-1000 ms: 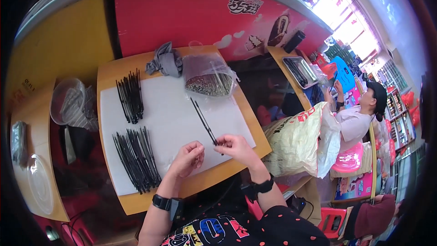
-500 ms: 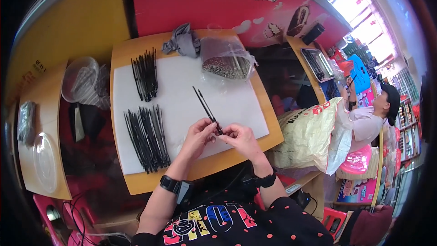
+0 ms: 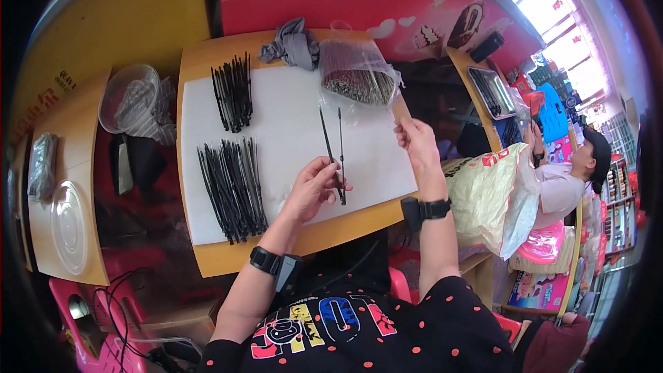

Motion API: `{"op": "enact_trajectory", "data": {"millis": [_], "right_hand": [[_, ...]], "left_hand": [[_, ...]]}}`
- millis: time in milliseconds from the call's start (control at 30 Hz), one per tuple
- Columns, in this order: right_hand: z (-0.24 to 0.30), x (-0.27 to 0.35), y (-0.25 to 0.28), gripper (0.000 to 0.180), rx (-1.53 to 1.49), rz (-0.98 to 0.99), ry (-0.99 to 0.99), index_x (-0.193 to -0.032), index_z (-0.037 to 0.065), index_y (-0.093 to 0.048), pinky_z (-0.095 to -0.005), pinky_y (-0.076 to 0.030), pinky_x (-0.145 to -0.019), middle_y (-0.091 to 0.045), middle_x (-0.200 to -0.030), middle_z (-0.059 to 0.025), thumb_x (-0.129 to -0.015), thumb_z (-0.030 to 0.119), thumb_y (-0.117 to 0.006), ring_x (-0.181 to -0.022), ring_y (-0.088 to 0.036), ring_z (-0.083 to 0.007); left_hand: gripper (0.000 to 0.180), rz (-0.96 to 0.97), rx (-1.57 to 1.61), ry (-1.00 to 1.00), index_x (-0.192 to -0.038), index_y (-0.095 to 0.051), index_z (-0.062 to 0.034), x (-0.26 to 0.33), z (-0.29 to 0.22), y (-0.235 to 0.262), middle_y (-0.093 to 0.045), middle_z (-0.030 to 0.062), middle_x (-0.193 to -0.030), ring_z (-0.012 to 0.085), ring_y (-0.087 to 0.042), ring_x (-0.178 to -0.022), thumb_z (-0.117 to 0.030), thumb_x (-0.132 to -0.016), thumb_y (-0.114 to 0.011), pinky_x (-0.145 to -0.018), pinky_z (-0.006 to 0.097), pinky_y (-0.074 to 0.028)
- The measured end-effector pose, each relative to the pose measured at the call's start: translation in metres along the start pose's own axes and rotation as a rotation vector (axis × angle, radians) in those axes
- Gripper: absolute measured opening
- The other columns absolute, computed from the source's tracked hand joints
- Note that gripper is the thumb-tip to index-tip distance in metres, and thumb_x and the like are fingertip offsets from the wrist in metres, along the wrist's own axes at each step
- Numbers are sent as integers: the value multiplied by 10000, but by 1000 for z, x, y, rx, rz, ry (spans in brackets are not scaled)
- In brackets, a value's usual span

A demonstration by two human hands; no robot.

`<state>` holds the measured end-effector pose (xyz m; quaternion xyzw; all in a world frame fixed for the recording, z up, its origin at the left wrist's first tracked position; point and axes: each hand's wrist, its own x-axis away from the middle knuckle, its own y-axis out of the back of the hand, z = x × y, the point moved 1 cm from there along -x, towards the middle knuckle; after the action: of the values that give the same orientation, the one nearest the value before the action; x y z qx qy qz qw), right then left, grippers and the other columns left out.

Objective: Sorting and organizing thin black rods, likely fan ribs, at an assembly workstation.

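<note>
My left hand [image 3: 312,189] pinches slim black rods [image 3: 329,139] between thumb and fingers. Two of them stick up apart from each other over the white sheet [image 3: 290,124]. Out to the right, my right hand [image 3: 418,144] is raised near the table's right edge, its thumb and fingertips together; what they hold, if anything, is too small to make out. Close to it, beyond the fingers, lies a clear plastic bag [image 3: 360,86] full of thin greyish pieces. Left of my left hand are two bunches of similar black rods, a nearer bunch [image 3: 231,190] and a farther bunch [image 3: 233,93].
A crumpled grey cloth [image 3: 291,45] lies at the table's far edge. The wooden table [image 3: 214,262] has side tables both ways; the left one bears a clear lid [image 3: 69,224]. A large woven sack [image 3: 480,193] stands at right, beside a seated person [image 3: 563,183].
My right hand has left the rods and moved right, toward the bag's side of the table. The left hand keeps the rods, now spread apart. The view has shifted slightly.
</note>
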<state>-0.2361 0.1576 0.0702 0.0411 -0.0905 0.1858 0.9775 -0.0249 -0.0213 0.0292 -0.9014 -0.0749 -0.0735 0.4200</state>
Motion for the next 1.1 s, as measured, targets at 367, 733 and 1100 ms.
{"op": "enact_trajectory", "data": {"millis": [367, 733, 1100], "right_hand": [[61, -14, -45, 230, 1187, -45, 418, -828, 51, -705, -382, -523, -710, -669, -819, -187, -746, 258, -649, -781, -671, -297], [71, -12, -55, 283, 1274, -27, 227, -821, 29, -707, -377, -512, -735, -661, -789, -195, -683, 267, -640, -783, -660, -309], [31, 68, -12, 123, -37, 301, -216, -775, 33, -587, -205, -350, -492, -521, -633, 15, -826, 135, -633, -527, -444, -59]], "left_hand": [[184, 36, 8, 46, -996, -504, -75, -3, -1, -1, -563, 31, -795, 186, -663, -763, -253, -948, -512, -429, 180, -415], [161, 46, 26, 59, -967, -496, -70, 1, -2, 1, -566, 38, -735, 221, -675, -736, -230, -959, -487, -402, 206, -450], [175, 83, 39, 128, -1013, -445, -40, 7, -2, -7, -556, 86, -815, 284, -672, -783, -207, -964, -441, -457, 249, -544]]}}
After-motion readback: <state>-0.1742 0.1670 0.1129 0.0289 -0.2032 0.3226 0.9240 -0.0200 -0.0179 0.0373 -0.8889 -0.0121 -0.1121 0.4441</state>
